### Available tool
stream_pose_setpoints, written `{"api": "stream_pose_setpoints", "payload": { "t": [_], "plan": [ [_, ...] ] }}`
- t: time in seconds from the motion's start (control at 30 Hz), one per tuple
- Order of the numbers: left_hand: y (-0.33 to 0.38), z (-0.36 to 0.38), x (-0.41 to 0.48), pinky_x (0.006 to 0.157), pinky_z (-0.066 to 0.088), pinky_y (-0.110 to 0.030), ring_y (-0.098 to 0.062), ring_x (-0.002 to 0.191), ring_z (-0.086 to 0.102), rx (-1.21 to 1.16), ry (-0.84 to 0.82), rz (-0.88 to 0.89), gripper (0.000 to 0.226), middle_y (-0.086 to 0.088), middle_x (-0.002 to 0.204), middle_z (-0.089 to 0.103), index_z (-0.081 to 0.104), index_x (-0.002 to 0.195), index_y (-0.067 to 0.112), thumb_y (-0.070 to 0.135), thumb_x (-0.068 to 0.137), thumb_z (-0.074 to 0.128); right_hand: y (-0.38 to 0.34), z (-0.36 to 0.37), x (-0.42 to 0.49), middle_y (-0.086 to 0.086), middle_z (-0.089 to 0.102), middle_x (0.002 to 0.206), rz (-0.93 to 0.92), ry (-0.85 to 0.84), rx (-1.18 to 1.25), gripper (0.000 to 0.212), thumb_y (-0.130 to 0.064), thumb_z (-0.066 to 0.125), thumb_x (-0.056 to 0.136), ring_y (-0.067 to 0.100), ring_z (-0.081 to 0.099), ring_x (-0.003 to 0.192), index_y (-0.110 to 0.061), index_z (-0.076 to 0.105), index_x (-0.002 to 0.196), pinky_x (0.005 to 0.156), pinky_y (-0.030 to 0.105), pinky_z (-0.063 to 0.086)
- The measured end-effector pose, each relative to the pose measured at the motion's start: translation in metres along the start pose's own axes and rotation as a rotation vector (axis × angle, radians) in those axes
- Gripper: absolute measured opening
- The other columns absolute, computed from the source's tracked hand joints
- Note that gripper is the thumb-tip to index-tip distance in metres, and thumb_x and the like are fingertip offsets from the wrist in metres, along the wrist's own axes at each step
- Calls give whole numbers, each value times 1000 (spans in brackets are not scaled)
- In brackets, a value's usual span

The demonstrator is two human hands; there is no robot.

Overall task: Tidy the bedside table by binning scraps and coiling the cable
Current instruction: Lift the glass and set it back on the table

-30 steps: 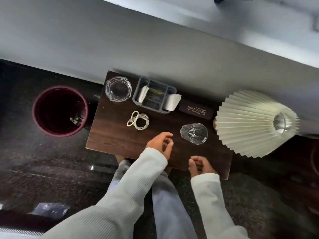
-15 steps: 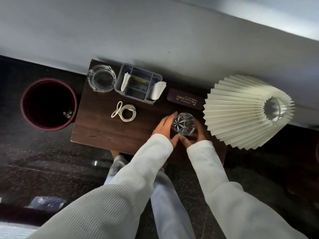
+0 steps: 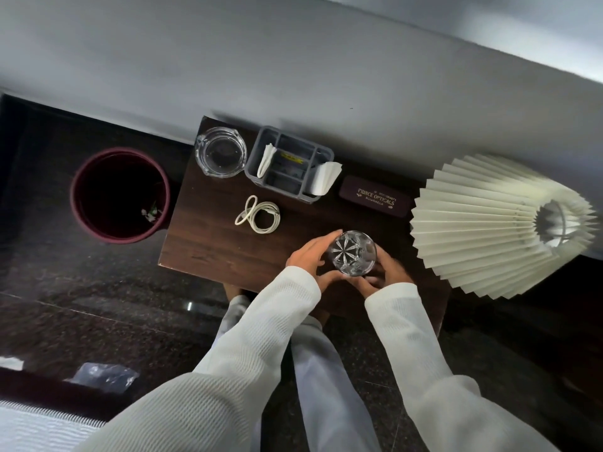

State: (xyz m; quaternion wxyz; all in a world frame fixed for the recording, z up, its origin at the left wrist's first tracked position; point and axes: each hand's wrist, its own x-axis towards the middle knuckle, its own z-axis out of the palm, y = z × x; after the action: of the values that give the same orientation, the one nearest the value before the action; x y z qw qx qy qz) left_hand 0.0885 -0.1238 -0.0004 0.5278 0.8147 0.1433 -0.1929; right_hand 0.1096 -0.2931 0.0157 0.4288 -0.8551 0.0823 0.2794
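Both hands cupping the glass tumbler [image 3: 354, 252] near the front of the surface [image 3: 208, 246]

Left hand [image 3: 310, 261] and right hand [image 3: 386, 272] wrap their fingers round the glass; the cable [image 3: 259, 214] lies coiled mid-surface; scraps sit in the bin [image 3: 119, 194] on the floor; tidying looks nearly finished; the lamp shade [image 3: 483, 223] crowds the right side; ashtray [image 3: 221, 151], organiser [image 3: 288, 164] and spectacle case [image 3: 373, 197] line the back.

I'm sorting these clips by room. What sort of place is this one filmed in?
Most likely a bedroom corner, at a bedside table against the wall. A pleated lamp, a spectacle case and a coiled charging cable sit on it, with a bin on the floor beside it.
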Motion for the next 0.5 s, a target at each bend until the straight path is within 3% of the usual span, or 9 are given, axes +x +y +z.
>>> {"api": "stream_pose_setpoints", "payload": {
  "t": [0.23, 0.3, 0.5],
  "plan": [
    [-1, -72, -44, 90, 58, -38, -13, 111, 64, -87, 89, 83, 79, 3, 127, 62, 54, 138, 28, 10, 68, 88, -69, 24, -33, -32, 54, 103, -81, -1, -18, 75, -23, 92, 61, -23, 57, 88, -35, 57, 125, 68, -5, 43],
    [1, -100, -54, 87, 59, -42, -18, 110, 66, -118, 135, 117, 77, -1, 127, 62, 56, 136, 27, 13, 68, 88, -94, 34, -40, -35, 52, 102, -178, 9, -45, 74, -26, 92, 60, -30, 51, 94, -36, 55, 124, 73, -7, 40],
    [0, -181, -55, 90, 58, -46, -24, 116, 64, -161, 194, 148, 77, -10, 134, 59, 53, 133, 27, 0, 68, 86, -172, 72, -33, -25, 59, 113, -386, 50, -76, 82, -30, 91, 61, -20, 57, 94, -33, 50, 132, 80, -1, 45]
  ]
}}
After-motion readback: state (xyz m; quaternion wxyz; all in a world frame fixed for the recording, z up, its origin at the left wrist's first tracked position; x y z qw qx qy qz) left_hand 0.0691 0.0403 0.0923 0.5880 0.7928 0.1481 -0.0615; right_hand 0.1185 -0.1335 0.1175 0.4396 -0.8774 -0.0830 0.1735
